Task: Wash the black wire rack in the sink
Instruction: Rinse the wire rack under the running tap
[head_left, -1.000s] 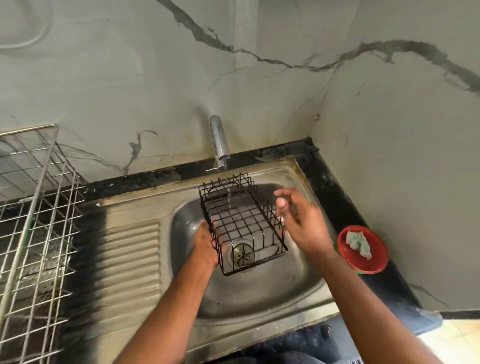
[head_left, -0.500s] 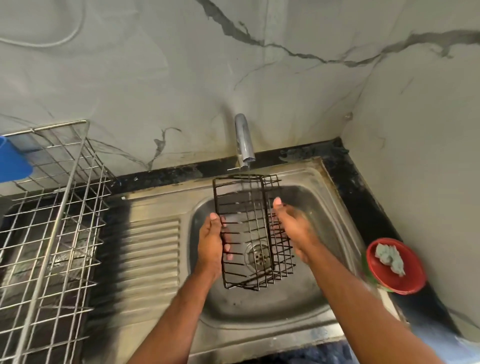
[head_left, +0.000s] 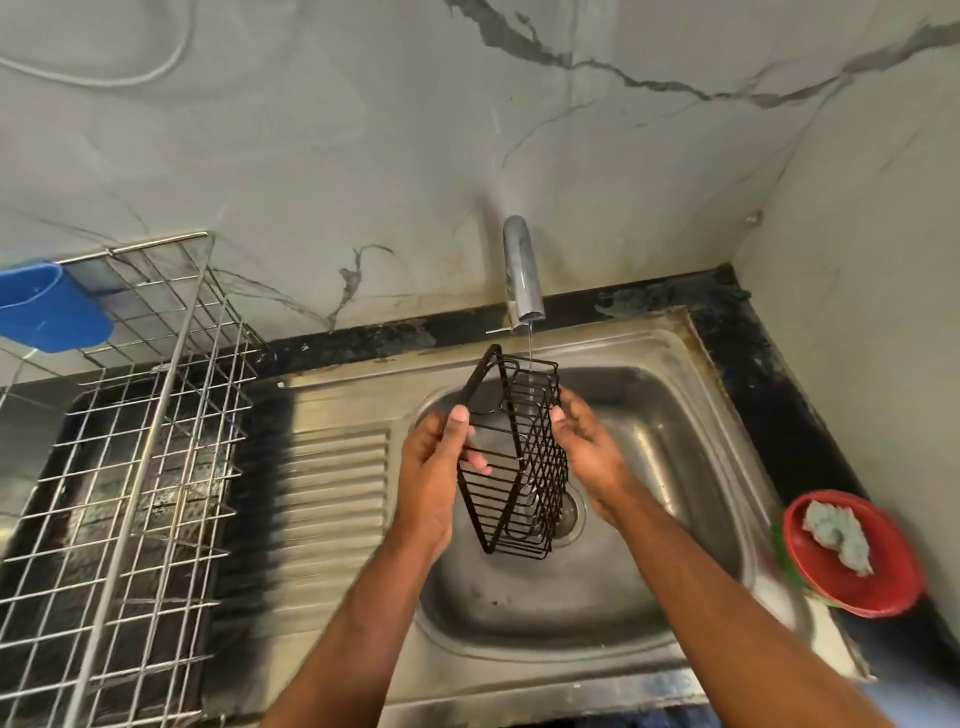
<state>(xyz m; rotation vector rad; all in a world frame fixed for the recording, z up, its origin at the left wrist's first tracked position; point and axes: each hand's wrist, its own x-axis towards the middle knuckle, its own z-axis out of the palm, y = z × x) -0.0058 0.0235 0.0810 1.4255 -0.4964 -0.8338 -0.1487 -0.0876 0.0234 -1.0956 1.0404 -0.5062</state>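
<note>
The black wire rack is held tilted on edge above the sink, directly under the tap, from which a thin stream of water falls onto its upper end. Its left side is gripped by the left hand, thumb on the frame. Its right side is supported by the right hand, with fingers curled against the mesh.
</note>
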